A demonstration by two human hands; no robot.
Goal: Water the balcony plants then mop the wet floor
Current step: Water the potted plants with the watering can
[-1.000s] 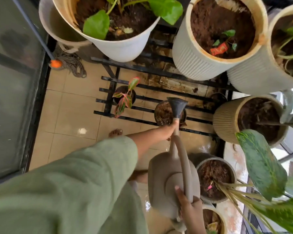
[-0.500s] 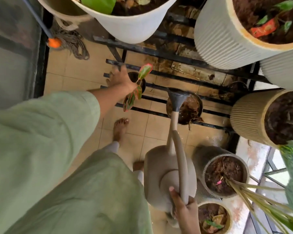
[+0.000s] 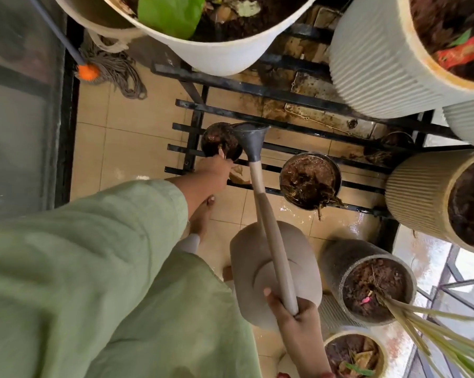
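The right hand (image 3: 298, 317) grips the handle of the watering can (image 3: 257, 268), whose rose hangs over the small dark pot (image 3: 214, 137) on the rack (image 3: 285, 91). The left hand (image 3: 214, 169), fingers curled, holds that pot's plant (image 3: 220, 153) at the near rim.

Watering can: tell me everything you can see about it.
The watering can is a squat beige body, plastic by its look, with a long pale tube running up to a grey funnel-shaped rose. The right hand grips the tube's rear end, holding the can in the air, tipped forward. The rose hangs over a small dark pot on the black rack.
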